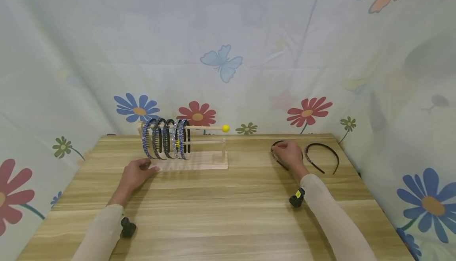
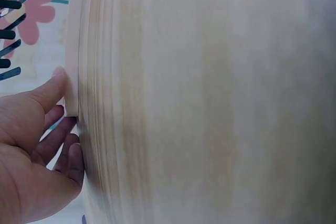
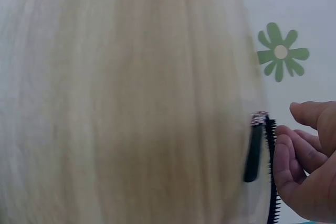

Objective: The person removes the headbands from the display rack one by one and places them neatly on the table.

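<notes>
A wooden headband rack (image 1: 199, 161) stands toward the back left, with several glittery toothed headbands (image 1: 145, 138) hung in a row on its upper rod. At the near left corner of its base, my left hand (image 1: 135, 174) grips the wood; in the left wrist view the thumb lies along the base (image 2: 73, 51) and the fingers are bent at its end. To the right, my right hand (image 1: 289, 156) is over a black headband (image 1: 275, 156) lying on the table. The right wrist view shows its fingers bent beside the toothed band (image 3: 272, 156), the thumb apart from them.
Another black headband (image 1: 325, 146) lies right of my right hand, near the table's right edge. A yellow ball (image 1: 225, 128) caps the free end of the rack's upper rod. Behind the wooden table (image 1: 228, 209) hangs a flowered curtain (image 1: 263, 95).
</notes>
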### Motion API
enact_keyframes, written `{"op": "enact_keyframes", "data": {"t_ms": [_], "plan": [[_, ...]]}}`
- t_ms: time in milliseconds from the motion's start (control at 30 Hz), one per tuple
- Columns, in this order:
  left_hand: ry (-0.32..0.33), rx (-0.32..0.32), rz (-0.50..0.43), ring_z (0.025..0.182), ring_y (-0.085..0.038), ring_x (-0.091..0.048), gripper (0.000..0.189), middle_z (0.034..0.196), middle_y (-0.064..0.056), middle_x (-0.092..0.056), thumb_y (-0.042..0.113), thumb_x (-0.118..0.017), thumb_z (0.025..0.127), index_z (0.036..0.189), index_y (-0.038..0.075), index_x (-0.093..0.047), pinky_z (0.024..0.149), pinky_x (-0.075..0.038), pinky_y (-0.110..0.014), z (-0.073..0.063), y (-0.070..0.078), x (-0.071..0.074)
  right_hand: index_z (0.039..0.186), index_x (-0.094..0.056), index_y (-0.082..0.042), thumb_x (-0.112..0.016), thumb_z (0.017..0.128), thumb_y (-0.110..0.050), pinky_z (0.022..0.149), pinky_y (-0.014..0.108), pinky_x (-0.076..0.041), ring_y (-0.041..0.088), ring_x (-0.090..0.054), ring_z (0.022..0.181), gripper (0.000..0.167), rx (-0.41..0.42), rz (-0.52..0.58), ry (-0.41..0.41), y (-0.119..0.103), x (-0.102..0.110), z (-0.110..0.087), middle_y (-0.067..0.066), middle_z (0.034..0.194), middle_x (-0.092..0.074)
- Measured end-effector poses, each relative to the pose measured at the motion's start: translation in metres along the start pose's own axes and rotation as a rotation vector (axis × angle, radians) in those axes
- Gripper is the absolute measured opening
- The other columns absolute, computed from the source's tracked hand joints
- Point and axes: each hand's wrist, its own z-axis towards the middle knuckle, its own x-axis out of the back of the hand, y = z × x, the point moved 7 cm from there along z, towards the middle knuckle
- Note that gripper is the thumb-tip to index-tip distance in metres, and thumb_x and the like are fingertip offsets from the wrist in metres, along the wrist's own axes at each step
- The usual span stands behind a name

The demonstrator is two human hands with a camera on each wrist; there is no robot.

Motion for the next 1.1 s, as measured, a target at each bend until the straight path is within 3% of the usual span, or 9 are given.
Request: {"op": "enact_keyframes", "data": {"t_ms": [133, 367, 600, 800, 1100], "plan": [[0.000, 0.001, 0.005, 0.125, -0.052, -0.056, 0.066, 0.136, -0.034, -0.058, 0.036, -0.074, 0.096, 0.137, -0.013, -0.056, 0.104, -0.047, -0.063, 0.000, -0.001, -0.001, 0.122, -0.074, -0.005, -0.073, 0.096, -0.035, 0.094, 0.049, -0.057, 0.033, -0.070, 0.109, 0.040, 0.043, 0.079, -0.006, -0.011, 0.008, -0.002, 0.017, 0.117, -0.074], [0.007, 0.003, 0.005, 0.123, -0.051, -0.058, 0.065, 0.134, -0.033, -0.059, 0.035, -0.074, 0.095, 0.136, -0.013, -0.057, 0.103, -0.047, -0.062, 0.000, -0.002, -0.001, 0.127, -0.071, -0.008, -0.072, 0.097, -0.039, 0.092, 0.050, -0.058, 0.031, -0.070, 0.110, 0.043, 0.219, 0.139, 0.006, -0.043, 0.021, -0.009, 0.014, 0.116, -0.075], [0.013, -0.009, 0.015, 0.124, -0.051, -0.057, 0.065, 0.134, -0.033, -0.060, 0.036, -0.074, 0.095, 0.135, -0.012, -0.058, 0.103, -0.047, -0.063, 0.000, 0.001, 0.000, 0.123, -0.073, -0.012, -0.074, 0.095, -0.038, 0.087, 0.039, -0.060, 0.025, -0.072, 0.102, 0.039, 0.306, 0.269, 0.019, -0.082, 0.028, -0.030, 0.010, 0.111, -0.076], [0.012, -0.012, 0.017, 0.126, -0.052, -0.055, 0.063, 0.134, -0.033, -0.060, 0.035, -0.074, 0.095, 0.135, -0.011, -0.059, 0.104, -0.045, -0.063, -0.001, 0.002, 0.000, 0.120, -0.075, -0.011, -0.077, 0.094, -0.033, 0.082, 0.023, -0.058, 0.019, -0.071, 0.098, 0.034, 0.373, 0.363, 0.013, -0.112, 0.022, -0.045, 0.009, 0.107, -0.076], [0.018, -0.004, 0.025, 0.125, -0.051, -0.056, 0.063, 0.133, -0.033, -0.060, 0.035, -0.075, 0.095, 0.134, -0.011, -0.059, 0.103, -0.047, -0.063, -0.002, 0.003, 0.002, 0.120, -0.075, -0.010, -0.078, 0.093, -0.026, 0.081, 0.023, -0.058, 0.023, -0.071, 0.097, 0.032, 0.477, 0.457, -0.067, -0.153, 0.001, -0.063, 0.010, 0.106, -0.076]]}}
